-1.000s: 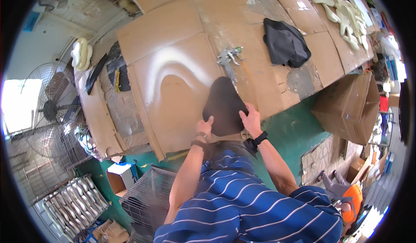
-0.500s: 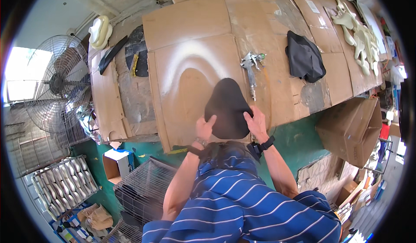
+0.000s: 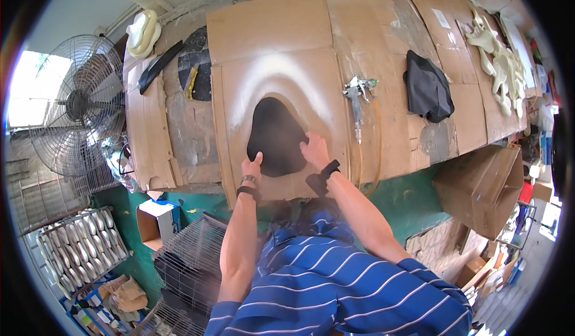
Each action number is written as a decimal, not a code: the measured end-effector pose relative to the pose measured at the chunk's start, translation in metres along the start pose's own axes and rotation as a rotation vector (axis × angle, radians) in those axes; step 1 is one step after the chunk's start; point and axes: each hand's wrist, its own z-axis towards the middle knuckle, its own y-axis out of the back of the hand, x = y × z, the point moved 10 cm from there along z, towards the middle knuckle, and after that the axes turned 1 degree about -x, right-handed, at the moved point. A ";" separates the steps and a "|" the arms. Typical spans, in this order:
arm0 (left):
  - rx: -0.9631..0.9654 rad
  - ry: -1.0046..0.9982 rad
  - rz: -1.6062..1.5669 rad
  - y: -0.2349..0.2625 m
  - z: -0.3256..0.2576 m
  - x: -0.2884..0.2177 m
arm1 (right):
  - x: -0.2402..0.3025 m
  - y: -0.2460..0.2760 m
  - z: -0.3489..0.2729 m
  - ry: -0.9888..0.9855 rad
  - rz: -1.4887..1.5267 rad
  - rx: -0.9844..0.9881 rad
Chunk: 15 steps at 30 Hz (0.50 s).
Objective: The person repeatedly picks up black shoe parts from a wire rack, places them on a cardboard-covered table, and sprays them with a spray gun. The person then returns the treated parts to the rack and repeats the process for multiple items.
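Note:
A black, rounded-triangular piece of sheet material (image 3: 275, 138) lies over, or just above, the cardboard sheet (image 3: 269, 27), with its narrower end pointing away from me. My left hand (image 3: 252, 169) pinches its near left edge, the thumb on top. On the right edge, my right hand (image 3: 316, 150) grips it with curled fingers. Around the far end of the piece curves a white sprayed arch (image 3: 275, 63) on the cardboard. To the right rests a spray gun (image 3: 357, 90) with an amber hose, touched by neither hand.
Crumpled black material (image 3: 428, 87) lies farther right, and pale moulded parts (image 3: 497, 60) stand at the far right end. A large fan (image 3: 78, 102) is at left. Below the table are a cardboard box (image 3: 479, 183), a wire cage (image 3: 191, 258) and a rack of pale pieces (image 3: 81, 246).
Both hands have carried the black piece left and slightly away from me, from beside the spray gun to inside the white arch. The head view has shifted a little.

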 end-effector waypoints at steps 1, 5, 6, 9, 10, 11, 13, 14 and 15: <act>0.013 0.014 0.056 -0.003 -0.003 -0.005 | -0.002 0.000 -0.001 -0.009 0.008 0.005; 0.052 0.016 0.086 -0.014 -0.021 -0.032 | -0.015 0.003 -0.002 -0.074 0.078 0.018; 0.067 0.023 0.081 -0.016 -0.022 -0.034 | -0.017 0.001 -0.003 -0.091 0.105 0.026; 0.110 -0.012 0.046 -0.021 -0.022 -0.040 | -0.018 0.010 -0.011 -0.067 0.100 -0.058; 0.118 -0.061 0.021 -0.022 -0.017 -0.037 | -0.021 0.007 -0.010 -0.100 0.118 -0.030; 0.126 -0.110 -0.005 -0.022 -0.012 -0.034 | -0.018 0.008 -0.010 -0.082 0.110 -0.046; 0.124 -0.128 -0.020 -0.021 -0.001 -0.025 | -0.012 0.011 -0.008 -0.055 0.095 -0.083; 0.121 -0.137 -0.027 -0.018 0.003 -0.021 | -0.008 0.010 -0.006 -0.039 0.085 -0.087; 0.126 -0.096 -0.062 -0.021 0.003 -0.019 | -0.005 0.011 -0.003 -0.029 0.072 -0.097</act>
